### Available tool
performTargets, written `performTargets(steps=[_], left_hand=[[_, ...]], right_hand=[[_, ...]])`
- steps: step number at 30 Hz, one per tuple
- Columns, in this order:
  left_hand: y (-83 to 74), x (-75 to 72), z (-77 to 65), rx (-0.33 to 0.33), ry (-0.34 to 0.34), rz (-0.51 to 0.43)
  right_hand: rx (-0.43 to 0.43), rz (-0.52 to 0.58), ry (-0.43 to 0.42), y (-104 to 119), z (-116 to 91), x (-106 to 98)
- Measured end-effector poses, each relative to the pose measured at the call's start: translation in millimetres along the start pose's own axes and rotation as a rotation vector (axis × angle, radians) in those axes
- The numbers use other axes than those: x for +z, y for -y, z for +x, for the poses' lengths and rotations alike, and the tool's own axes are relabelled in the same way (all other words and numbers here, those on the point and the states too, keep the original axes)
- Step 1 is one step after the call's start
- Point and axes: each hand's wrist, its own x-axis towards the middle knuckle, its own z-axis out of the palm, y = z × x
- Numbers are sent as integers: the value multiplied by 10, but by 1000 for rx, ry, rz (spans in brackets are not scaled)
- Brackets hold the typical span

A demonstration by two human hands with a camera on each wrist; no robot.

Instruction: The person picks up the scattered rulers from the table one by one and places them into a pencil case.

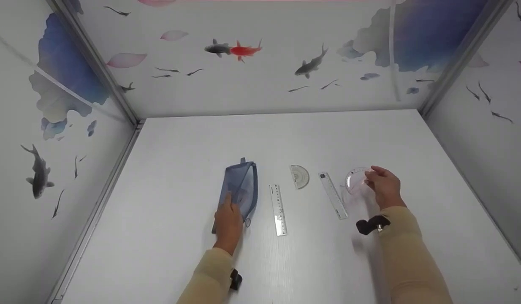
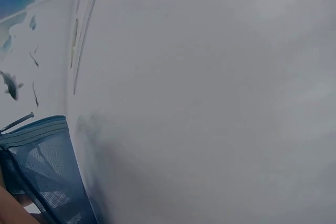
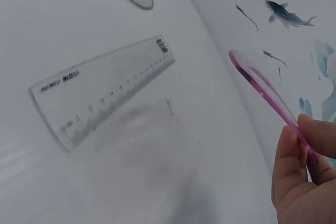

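Note:
My left hand grips the near end of a blue mesh zip pouch, one finger stretched along it. The pouch's mouth gapes on its right side, and in the left wrist view its mesh hides part of the fingers. Between thumb and fingers, my right hand pinches a clear round protractor by its edge. In the right wrist view this protractor has a pink rim and is raised above the table, tilted nearly edge-on.
A clear ruler lies right of the pouch. Further right are a half-round protractor and a second clear ruler, flat on the white table. Printed panels wall in the table's back and sides.

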Motion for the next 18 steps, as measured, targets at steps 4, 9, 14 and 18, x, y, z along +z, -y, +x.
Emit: performTargets(steps=[4,9,14,18], left_hand=[[2,6,-11,0,-10,-8],[5,13,-21,-8,-5,-5],[1,5,-23,-14,8,-20],[6,-12,-24,-9,8,-30]], right_hand=[[-2,40,-5,19,-13,127],[-8,65,-5,30,-33,284],[-22,115,2,32,-46,404],[-32,163,-5,28,-50,510]])
